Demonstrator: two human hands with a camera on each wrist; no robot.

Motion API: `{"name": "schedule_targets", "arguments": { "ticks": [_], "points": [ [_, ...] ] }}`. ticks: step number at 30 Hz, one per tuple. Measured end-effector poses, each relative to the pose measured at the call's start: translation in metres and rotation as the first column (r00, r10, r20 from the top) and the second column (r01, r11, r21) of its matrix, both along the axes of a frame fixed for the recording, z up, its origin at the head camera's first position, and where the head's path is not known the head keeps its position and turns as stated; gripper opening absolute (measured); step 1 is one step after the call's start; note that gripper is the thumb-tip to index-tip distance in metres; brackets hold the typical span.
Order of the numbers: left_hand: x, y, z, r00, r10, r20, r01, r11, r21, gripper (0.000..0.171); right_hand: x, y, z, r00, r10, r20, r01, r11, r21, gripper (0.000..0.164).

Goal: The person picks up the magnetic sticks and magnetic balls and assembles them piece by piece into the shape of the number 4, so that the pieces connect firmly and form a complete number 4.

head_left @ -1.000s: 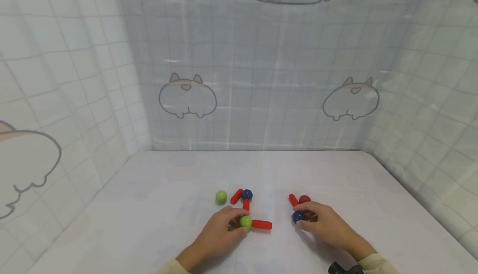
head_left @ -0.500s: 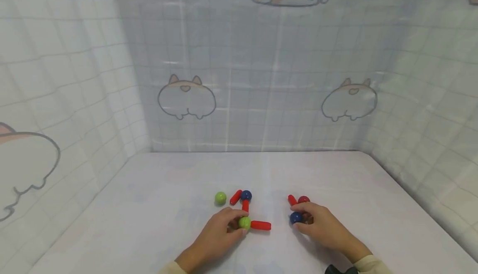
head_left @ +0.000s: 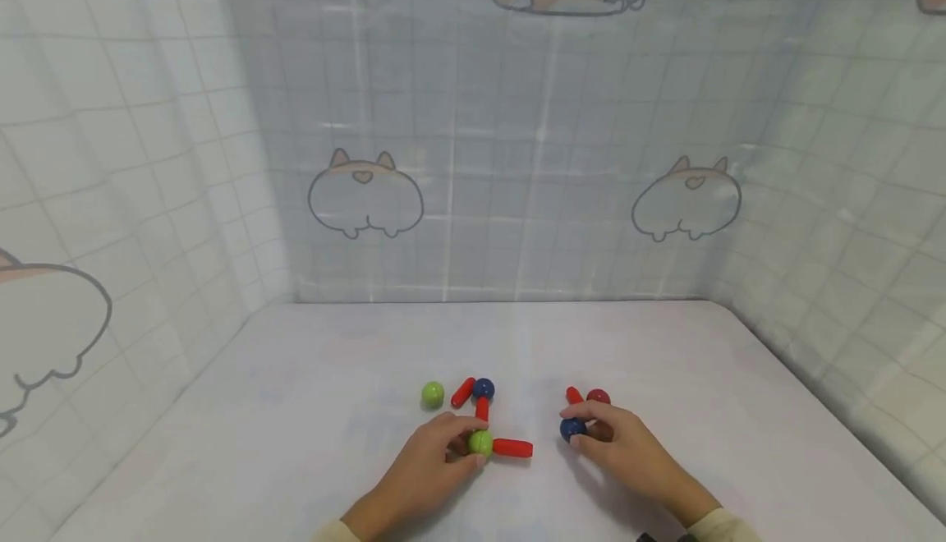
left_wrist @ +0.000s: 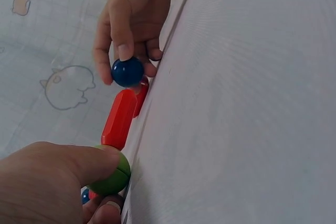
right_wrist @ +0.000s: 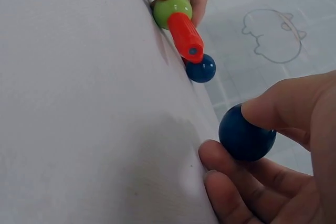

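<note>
My left hand (head_left: 436, 460) pinches a green ball (head_left: 481, 443) between thumb and fingers, low at the table. From that ball one red stick (head_left: 513, 448) points right; another red stick (head_left: 483, 408) runs back to a blue ball (head_left: 484, 389). In the right wrist view the free end of the right-pointing red stick (right_wrist: 188, 40) shows a small dark tip. To the right of it, my right hand (head_left: 628, 452) pinches a second blue ball (head_left: 572, 429), which the right wrist view shows held off the table. A gap separates this blue ball (left_wrist: 127, 72) from the red stick's end in the left wrist view.
A loose green ball (head_left: 433, 395) lies at the back left, beside a slanted red stick (head_left: 462, 392) close to the far blue ball. Behind my right hand are a red ball (head_left: 598, 397) and a red stick (head_left: 574, 395). A patterned curtain (head_left: 502, 156) encloses the white table (head_left: 355, 361).
My right hand has moved left with its blue ball, closer to the red stick's free end. My left hand still holds the green ball in nearly the same place.
</note>
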State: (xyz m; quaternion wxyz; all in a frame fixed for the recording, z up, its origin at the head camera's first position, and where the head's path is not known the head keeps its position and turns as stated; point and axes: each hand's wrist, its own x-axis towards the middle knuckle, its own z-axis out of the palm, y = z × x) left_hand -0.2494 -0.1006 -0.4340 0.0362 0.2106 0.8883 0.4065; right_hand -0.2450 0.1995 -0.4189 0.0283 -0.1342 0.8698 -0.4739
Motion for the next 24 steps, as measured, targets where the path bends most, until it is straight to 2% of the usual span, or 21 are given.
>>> {"name": "schedule_targets", "arguments": {
  "ticks": [4, 9, 12, 18, 24],
  "points": [
    [-0.0016, 0.0006, 0.0006, 1.0, 0.004, -0.018, -0.004, 1.0, -0.019, 0.039, -0.0009, -0.001, 0.0004, 1.0, 0.023, 0.004, -0.022, 1.0, -0.019, 0.03],
    [-0.0004, 0.0004, 0.0009, 1.0, 0.01, -0.008, -0.01, 1.0, -0.03, 0.039, 0.0011, -0.0036, 0.0006, 0.994, 0.11, 0.019, -0.108, 0.991, -0.079, 0.032],
    [0.0, -0.0003, 0.0009, 1.0, 0.014, -0.01, -0.014, 0.999, -0.037, 0.039, 0.0012, -0.0059, 0.0, 0.991, 0.131, 0.022, -0.129, 0.988, -0.088, 0.03],
    [-0.0008, 0.0, -0.0001, 1.0, 0.003, -0.022, -0.003, 1.0, -0.03, 0.041, 0.0011, -0.0069, -0.0025, 0.992, 0.118, 0.036, -0.113, 0.985, -0.13, 0.031],
    [-0.001, 0.0005, -0.0004, 1.0, 0.007, -0.021, -0.008, 0.999, -0.039, 0.041, 0.0015, -0.0101, -0.0019, 0.995, 0.072, 0.069, -0.064, 0.992, -0.113, 0.036]
  ]
}}
